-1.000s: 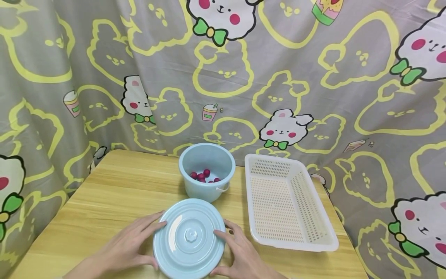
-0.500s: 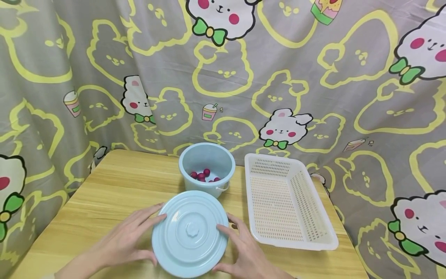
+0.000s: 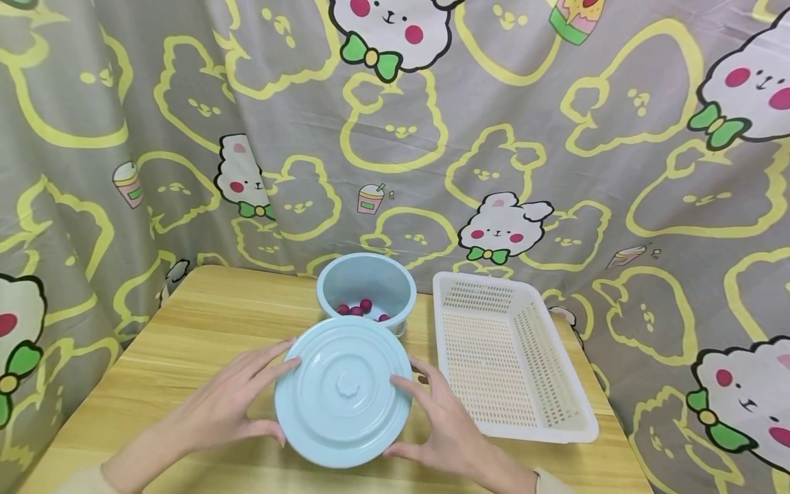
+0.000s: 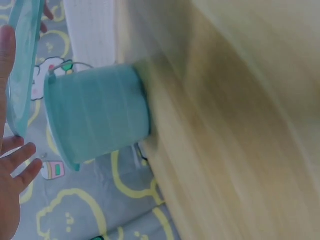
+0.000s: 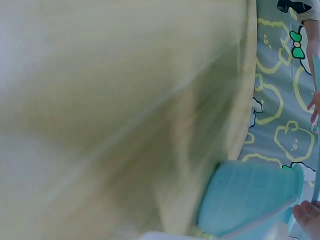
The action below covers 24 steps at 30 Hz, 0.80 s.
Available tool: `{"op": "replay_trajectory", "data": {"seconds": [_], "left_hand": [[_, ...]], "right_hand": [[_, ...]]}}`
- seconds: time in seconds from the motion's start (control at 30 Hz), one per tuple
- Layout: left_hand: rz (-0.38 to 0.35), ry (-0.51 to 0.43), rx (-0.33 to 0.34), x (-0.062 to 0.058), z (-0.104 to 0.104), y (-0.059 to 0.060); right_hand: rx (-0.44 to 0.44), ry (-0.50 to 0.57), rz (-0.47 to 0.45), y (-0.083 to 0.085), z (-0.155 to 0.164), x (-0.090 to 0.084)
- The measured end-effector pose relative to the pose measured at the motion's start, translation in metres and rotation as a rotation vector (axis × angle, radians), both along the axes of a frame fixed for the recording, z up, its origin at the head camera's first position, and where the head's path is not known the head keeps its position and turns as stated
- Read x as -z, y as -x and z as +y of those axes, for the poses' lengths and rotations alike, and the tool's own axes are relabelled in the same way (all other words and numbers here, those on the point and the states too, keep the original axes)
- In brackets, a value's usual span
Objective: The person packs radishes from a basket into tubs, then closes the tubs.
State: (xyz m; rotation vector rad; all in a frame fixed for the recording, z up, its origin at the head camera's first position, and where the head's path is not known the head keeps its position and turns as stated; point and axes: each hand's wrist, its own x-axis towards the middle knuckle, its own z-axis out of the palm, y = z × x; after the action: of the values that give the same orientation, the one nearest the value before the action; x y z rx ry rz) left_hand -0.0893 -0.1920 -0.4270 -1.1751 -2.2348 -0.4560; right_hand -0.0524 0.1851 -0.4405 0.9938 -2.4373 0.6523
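Observation:
Both hands hold a round light-blue lid (image 3: 345, 391) by opposite sides of its rim. My left hand (image 3: 231, 398) grips the left edge, fingers on top and thumb low at the near side. The right hand (image 3: 441, 425) grips the right edge in the same way. In the left wrist view the lid (image 4: 25, 65) is raised off the table, at the height of the bucket's top. Behind it a light-blue bucket (image 3: 370, 274) stands upright, and the lid overlaps its near side in the head view. Several small dark-red balls (image 3: 356, 311) lie in the bucket.
To the right of the bucket sits a white slotted plastic basket (image 3: 494, 363) on the wooden table (image 3: 204, 329). The bucket's thin handle (image 4: 75, 64) hangs at its side. A grey patterned curtain (image 3: 296, 130) closes off the back and sides.
Both hands have lifted the lid and moved it forward toward the bucket, tilting its face. It now covers more of the bucket's near side. The bucket and basket have stayed in place.

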Motion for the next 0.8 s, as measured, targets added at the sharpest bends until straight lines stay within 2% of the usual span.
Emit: {"op": "replay_trajectory", "data": {"seconds": [0.2, 0.5, 0.8], "left_hand": [[-0.042, 0.018, -0.016, -0.006, 0.003, 0.010], [-0.043, -0.048, 0.028, -0.014, 0.010, 0.035], [-0.153, -0.021, -0.008, -0.018, 0.017, 0.055]], "right_hand": [[0.031, -0.036, -0.051, 0.012, 0.003, -0.016], [0.056, -0.055, -0.128, 0.040, 0.011, -0.035], [0.060, -0.087, -0.183, 0.068, 0.019, -0.046]]}}
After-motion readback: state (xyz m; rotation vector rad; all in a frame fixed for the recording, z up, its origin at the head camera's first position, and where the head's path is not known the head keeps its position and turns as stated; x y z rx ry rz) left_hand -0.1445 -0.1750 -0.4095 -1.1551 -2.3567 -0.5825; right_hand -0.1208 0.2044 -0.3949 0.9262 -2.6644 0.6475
